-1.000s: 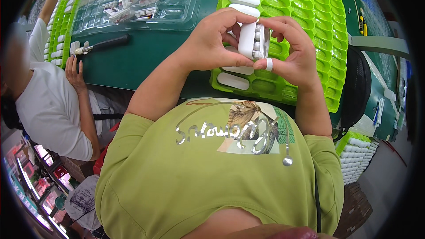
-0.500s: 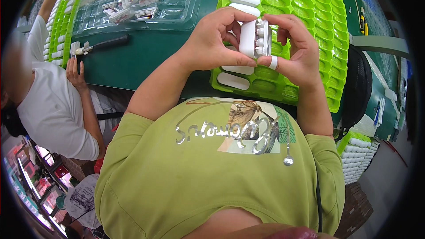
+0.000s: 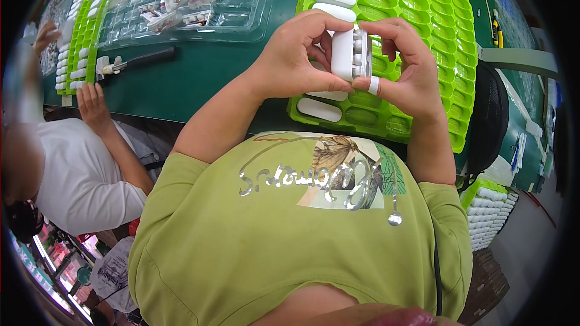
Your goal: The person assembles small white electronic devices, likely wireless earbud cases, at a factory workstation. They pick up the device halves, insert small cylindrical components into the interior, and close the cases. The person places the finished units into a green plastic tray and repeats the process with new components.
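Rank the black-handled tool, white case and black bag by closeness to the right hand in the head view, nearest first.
1. White case: held by the right hand.
2. Black bag: right of the hand.
3. Black-handled tool: far left.

A smooth white shell, long and round-ended, is held on edge with its long axis running away from the body; its two ends are spanned by the thumb and forefinger of the left hand, and its plain outer face is turned to the left; along its right side an inner part is set, pale, with small white rounded pieces in a row and a greyish rim at its outer edge; this is gripped at both ends by the right hand; whether the two are fully joined cannot be told; both are held above a bright green tray.
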Demonstrator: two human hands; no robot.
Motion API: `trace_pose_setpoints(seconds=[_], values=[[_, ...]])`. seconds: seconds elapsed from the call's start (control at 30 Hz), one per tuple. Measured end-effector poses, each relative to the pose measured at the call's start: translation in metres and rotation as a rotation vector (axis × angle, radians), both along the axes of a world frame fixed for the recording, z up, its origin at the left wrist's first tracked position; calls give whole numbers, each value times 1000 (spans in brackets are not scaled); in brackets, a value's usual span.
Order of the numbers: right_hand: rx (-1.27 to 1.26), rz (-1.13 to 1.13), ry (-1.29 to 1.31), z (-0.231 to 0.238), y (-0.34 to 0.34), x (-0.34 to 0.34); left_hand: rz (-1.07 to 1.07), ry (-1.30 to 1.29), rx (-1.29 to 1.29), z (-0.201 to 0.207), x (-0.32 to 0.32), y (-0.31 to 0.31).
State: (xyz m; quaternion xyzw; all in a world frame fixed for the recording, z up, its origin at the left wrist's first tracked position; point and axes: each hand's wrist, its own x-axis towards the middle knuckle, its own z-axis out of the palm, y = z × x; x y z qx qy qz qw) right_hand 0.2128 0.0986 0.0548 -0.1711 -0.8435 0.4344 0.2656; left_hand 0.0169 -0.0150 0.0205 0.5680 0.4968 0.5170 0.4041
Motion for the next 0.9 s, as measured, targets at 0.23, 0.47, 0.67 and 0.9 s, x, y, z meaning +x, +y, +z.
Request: trace_pose_setpoints(seconds=[0.23,0.47,0.67,0.9], values=[[-24,6,26,1,-2,0,-34,-32,-1,-5,-2,3],[-2,-13,1,3,-6,-1,-19,44,32,-3,-5,1],[-96,9,-37,-2,-2,1,-34,-24,-32,-4,-4,2],[-12,5,1,-3,-3,-1,-77,-78,-49,-5,-3,4]])
